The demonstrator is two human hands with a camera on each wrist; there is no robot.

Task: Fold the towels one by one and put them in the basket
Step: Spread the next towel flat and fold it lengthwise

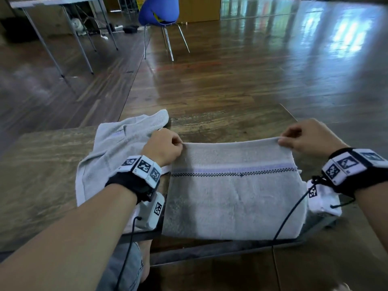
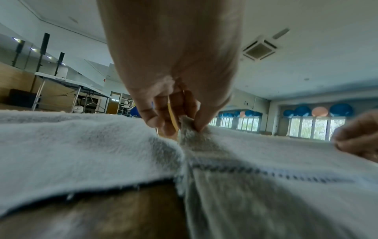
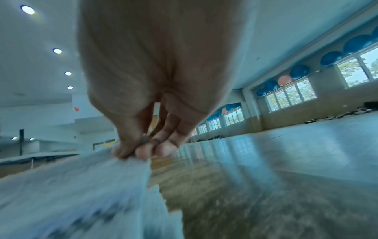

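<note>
A grey towel (image 1: 233, 198) with a lilac band and a black checked stripe lies folded on the low wooden table (image 1: 42, 164), its near edge at the table front. My left hand (image 1: 165, 147) pinches its far left corner (image 2: 187, 127). My right hand (image 1: 302, 139) pinches the far right corner (image 3: 139, 159), thumb over fingers. The far edge is lifted slightly between both hands. A second grey towel (image 1: 113, 152) lies crumpled on the table, left of and partly under my left wrist. No basket shows in any view.
Beyond the table lies polished wooden floor (image 1: 252, 80). A blue chair (image 1: 159, 13) on metal legs stands at the back centre, a folding table (image 1: 52, 3) at the back left. My knee (image 1: 126, 269) shows under the table front.
</note>
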